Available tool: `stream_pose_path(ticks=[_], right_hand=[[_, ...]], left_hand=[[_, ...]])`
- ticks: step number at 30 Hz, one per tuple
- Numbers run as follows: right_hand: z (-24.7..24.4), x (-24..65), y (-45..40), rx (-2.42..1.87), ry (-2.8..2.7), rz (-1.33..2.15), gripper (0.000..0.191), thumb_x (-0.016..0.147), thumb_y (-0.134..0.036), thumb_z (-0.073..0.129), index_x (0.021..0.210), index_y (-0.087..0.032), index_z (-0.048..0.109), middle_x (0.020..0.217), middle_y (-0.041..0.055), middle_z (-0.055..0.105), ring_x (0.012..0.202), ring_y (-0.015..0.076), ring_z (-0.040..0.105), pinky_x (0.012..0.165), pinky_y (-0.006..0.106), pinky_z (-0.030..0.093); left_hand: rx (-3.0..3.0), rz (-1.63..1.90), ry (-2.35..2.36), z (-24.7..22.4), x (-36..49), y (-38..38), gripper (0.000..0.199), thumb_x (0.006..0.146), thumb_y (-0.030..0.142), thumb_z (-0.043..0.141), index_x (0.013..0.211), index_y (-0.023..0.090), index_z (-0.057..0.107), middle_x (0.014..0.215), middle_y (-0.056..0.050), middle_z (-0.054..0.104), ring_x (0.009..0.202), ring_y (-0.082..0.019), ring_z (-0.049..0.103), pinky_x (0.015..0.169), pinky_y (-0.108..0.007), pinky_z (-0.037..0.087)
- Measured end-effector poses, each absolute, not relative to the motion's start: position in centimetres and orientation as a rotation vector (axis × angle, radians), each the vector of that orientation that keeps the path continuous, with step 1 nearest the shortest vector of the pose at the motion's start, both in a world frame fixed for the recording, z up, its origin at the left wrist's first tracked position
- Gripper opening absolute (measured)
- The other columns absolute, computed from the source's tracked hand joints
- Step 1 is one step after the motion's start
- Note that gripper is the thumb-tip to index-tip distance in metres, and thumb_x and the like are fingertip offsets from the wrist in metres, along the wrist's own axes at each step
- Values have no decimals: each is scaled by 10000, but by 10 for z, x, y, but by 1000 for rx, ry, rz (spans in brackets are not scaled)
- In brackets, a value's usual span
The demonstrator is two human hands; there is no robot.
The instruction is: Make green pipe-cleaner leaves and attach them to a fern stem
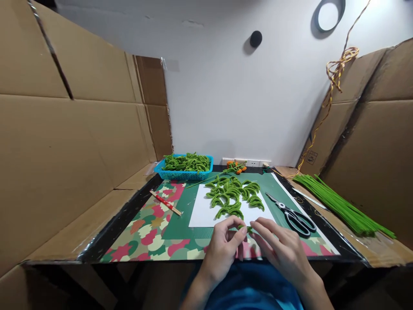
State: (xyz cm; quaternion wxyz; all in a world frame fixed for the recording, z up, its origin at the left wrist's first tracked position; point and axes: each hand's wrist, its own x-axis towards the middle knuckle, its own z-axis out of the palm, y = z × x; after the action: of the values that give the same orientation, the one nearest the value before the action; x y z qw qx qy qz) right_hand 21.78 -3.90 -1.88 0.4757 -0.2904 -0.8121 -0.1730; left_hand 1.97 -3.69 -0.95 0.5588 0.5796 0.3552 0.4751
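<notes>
The thumb and forefinger of the left hand pinched a small green piece, held just above the near edge of the tabletop. The right hand came in from the other side, its fingers loosely bent and slightly spread, their tips at the piece's free end; whether they gripped it or only touched it, I could not tell. Much of the piece was hidden.

The step in hand looked like bending or twisting the piece into shape. The next move seemed to call for a firm hold on the left while the right fingers worked the free end round.

Just beyond the hands, curved green curls lay in clusters on white paper, which rested on a green mat. Scissors lay right of the paper, chopsticks to its left. Farther out stood a blue basket heaped with more green lengths, near some orange flowers. At the far right lay a bundle of straight green stems.
</notes>
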Motion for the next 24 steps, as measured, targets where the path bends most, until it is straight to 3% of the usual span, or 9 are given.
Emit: stream_pose_path(ticks=[3, 7, 15, 19, 22, 24], right_hand=[[-19, 222, -38, -590, -2033, -504, 373, 1004, -46, 619, 1355, -146, 694, 1043, 170, 806, 864, 252, 813, 703, 320, 657], [-23, 226, -37, -474, -2064, -578, 406, 970, -31, 657, 1365, -120, 696, 1000, 183, 812, 855, 283, 810, 726, 375, 677], [-12, 220, -39, -381, -2079, -474, 224, 975, -57, 609, 1143, -178, 697, 785, 101, 749, 629, 235, 710, 563, 345, 579], [-7, 207, -47, -576, -1857, -138, 157, 988, -70, 611, 1000, -211, 679, 701, 31, 669, 546, 167, 634, 509, 274, 502], [-8, 199, -53, -728, -1652, 446, 198, 1043, -242, 621, 851, -212, 658, 603, -16, 562, 448, 119, 519, 415, 231, 397], [-7, 197, -54, -760, -1492, 986, 340, 1045, -414, 640, 776, -208, 608, 537, -55, 469, 360, 79, 369, 339, 208, 271]], left_hand=[[1285, 1070, 760, -10, 19, -36, 383, 927, 546, 741, 907, 181, 626, 571, 60, 547, 378, -79, 474, 354, -180, 241], [1239, 1016, 657, -9, 17, -38, 386, 904, 529, 778, 864, 182, 614, 511, 67, 533, 353, -73, 464, 338, -169, 223], [1165, 954, 431, -11, 23, -48, 359, 936, 505, 781, 955, 208, 581, 492, 88, 486, 339, -74, 411, 330, -174, 201], [1377, 1201, 620, -14, 33, -58, 236, 1067, 465, 610, 1047, 232, 577, 514, 85, 460, 404, -95, 416, 408, -193, 265], [1866, 1394, 850, -13, 31, -60, 148, 1094, 290, 533, 1058, 227, 663, 813, -49, 659, 671, -163, 605, 607, -256, 452], [2226, 1426, 878, -11, 28, -57, 241, 1065, 171, 489, 1102, 231, 720, 997, -113, 714, 775, -203, 652, 696, -300, 484]])
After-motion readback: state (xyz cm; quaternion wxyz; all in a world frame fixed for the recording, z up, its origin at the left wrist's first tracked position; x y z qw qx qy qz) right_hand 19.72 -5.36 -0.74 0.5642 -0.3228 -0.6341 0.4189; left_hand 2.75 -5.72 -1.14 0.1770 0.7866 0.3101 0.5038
